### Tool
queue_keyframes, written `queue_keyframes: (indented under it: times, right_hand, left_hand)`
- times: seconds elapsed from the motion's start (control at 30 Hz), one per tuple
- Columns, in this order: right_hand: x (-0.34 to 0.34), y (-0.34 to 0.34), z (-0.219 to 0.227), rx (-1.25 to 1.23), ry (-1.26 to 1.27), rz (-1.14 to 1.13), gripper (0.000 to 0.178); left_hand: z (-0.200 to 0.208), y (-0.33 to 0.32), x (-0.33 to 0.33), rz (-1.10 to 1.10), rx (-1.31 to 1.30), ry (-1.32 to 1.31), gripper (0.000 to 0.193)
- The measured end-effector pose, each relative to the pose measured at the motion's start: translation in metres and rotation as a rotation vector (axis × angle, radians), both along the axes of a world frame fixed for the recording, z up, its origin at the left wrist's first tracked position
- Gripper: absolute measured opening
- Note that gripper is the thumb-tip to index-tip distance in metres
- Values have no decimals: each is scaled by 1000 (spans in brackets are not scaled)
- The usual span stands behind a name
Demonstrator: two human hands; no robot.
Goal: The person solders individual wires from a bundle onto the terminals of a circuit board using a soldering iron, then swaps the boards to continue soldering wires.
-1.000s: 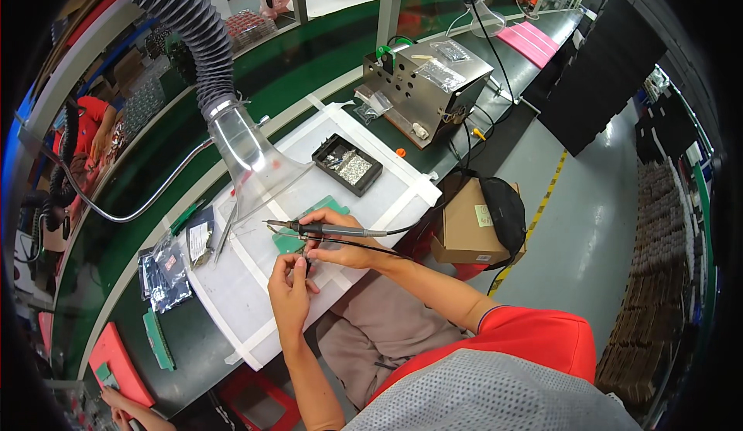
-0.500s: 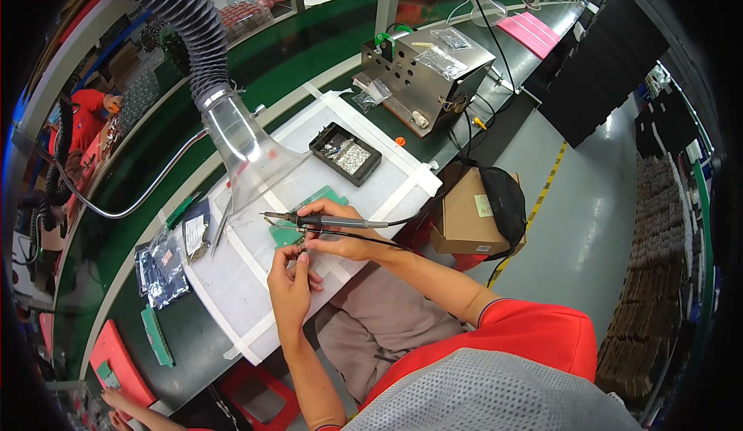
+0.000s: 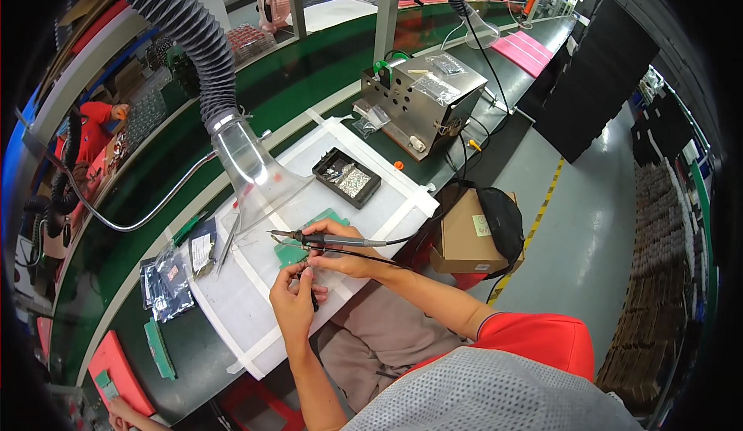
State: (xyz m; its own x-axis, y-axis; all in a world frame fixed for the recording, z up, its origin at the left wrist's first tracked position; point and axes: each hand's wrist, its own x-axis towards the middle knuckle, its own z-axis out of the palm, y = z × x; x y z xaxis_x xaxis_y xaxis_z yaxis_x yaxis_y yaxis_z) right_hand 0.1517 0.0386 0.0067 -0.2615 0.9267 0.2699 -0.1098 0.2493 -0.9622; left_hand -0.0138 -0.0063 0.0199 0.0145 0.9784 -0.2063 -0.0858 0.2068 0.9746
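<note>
- Your left hand (image 3: 292, 299) is nearest you, its fingers closed in a pinch on a small part (image 3: 303, 265) above the table; its exact form is too small to make out. A dark piece (image 3: 314, 301) shows beside those fingers.
- It is probably very light, stiff and easy to drop, so a fingertip pinch at its edges suits it.
- Your right hand (image 3: 350, 263) has its fingers wrapped round the soldering iron (image 3: 346, 241), while its thumb side meets the left fingertips.
- The iron lies across your right fingers, tip pointing left. It should feel light and rigid; take it by the grey handle and treat the bare metal end as hot. The cord (image 3: 402, 239) at the back likely tugs a little.
- Just beyond and below the hands, the green board (image 3: 289, 255) lies on the white sheet (image 3: 251, 307). It looks thin, flat and stiff; hold it by the edges, since its parts may be fragile.
- Farther off, the black tray (image 3: 334, 189) carries loose silvery pieces (image 3: 354, 183), probably slippery and best picked singly.
</note>
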Motion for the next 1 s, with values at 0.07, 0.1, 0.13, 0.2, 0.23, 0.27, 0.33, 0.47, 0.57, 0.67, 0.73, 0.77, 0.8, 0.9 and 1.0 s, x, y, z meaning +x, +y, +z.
queue_keyframes:
  times: [0.07,0.1,0.13,0.2,0.23,0.27,0.33,0.47,0.57,0.67,0.73,0.77,0.8,0.9,1.0]
  right_hand:
    - [0,0,2,-8,-11,-1,45]
    - [0,0,2,-8,-9,-3,45]
    - [1,0,1,-3,-11,-8,45]
    - [1,0,2,2,-11,-12,45]
    - [1,0,3,-8,-16,-13,46]
    - [1,-1,3,-21,-21,-13,47]
    - [2,0,1,8,-34,-25,47]
    - [0,-2,3,-34,-20,-9,46]
    - [1,2,-3,3,-56,-40,46]
    - [1,3,4,-22,-61,-24,45]
    - [1,2,1,25,-83,-33,45]
    - [1,2,-1,16,-66,-24,45]
    - [1,2,-1,8,-49,-15,45]
    - [5,4,7,33,-96,-41,45]
    - [4,5,4,26,-77,-27,45]
  left_hand:
    - [0,0,2,10,27,7,16]
    - [0,-1,3,21,53,13,16]
    - [-2,0,3,20,53,15,16]
    - [-8,1,3,24,72,-5,17]
    - [-8,1,3,25,71,-4,17]
    - [-6,0,3,28,79,12,17]
    - [-5,1,4,34,80,28,16]
    - [-2,0,3,48,102,51,15]
    - [-5,3,3,44,55,109,15]
    - [-8,6,-2,50,125,139,15]
    - [-4,2,0,80,125,127,15]
    - [-3,2,1,114,138,110,15]
    - [-2,3,1,113,132,113,15]
    - [-2,5,-2,50,44,123,18]
    - [-4,6,0,84,56,72,17]
